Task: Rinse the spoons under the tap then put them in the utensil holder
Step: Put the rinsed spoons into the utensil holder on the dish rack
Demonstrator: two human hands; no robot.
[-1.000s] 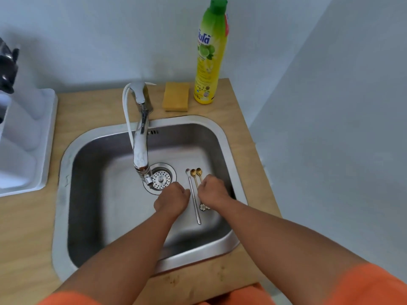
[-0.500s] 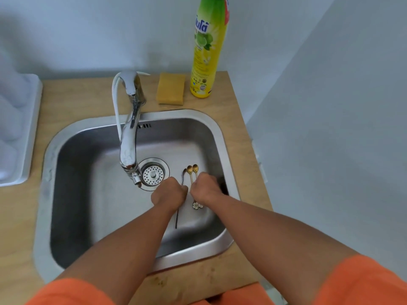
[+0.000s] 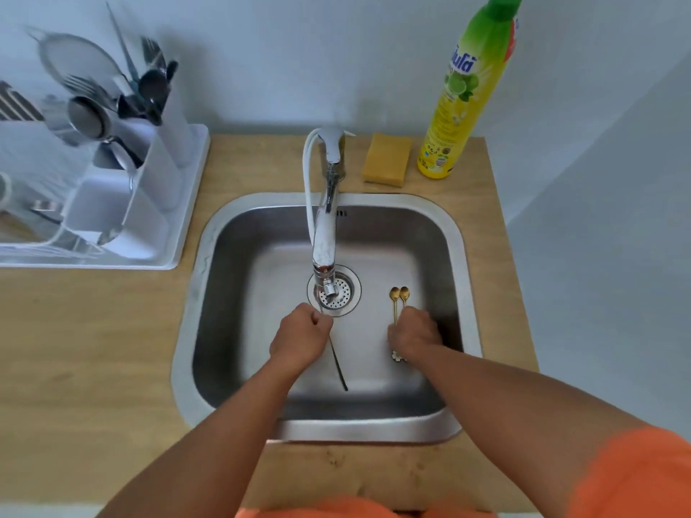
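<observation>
My left hand (image 3: 301, 336) is gripping a long silver spoon (image 3: 337, 362), fingers curled tight around its upper part, with the handle trailing back toward me over the floor of the sink (image 3: 454, 233). Just ahead of that grip, the spout of the tap (image 3: 324, 233) is hanging over the drain (image 3: 344, 293); I cannot tell whether water is running. My right hand (image 3: 413, 336) is lying off to the right, well apart from the left, its grip closing around the stems of two small gold spoons (image 3: 399, 299). Their bowls are poking out side by side beyond my knuckles, and a flowered handle end is showing beneath my wrist. Whether they are lifted or touching the sink floor, I cannot tell. Far off to the left of my left grip, the utensil holder (image 3: 164, 143) is standing in a white drying rack (image 3: 187, 203) on the table (image 3: 93, 349), already carrying dark cutlery. Beyond my right grip, a yellow sponge (image 3: 387, 158) and a bottle of dish soap (image 3: 463, 95) are sitting just beside each other behind the sink.
</observation>
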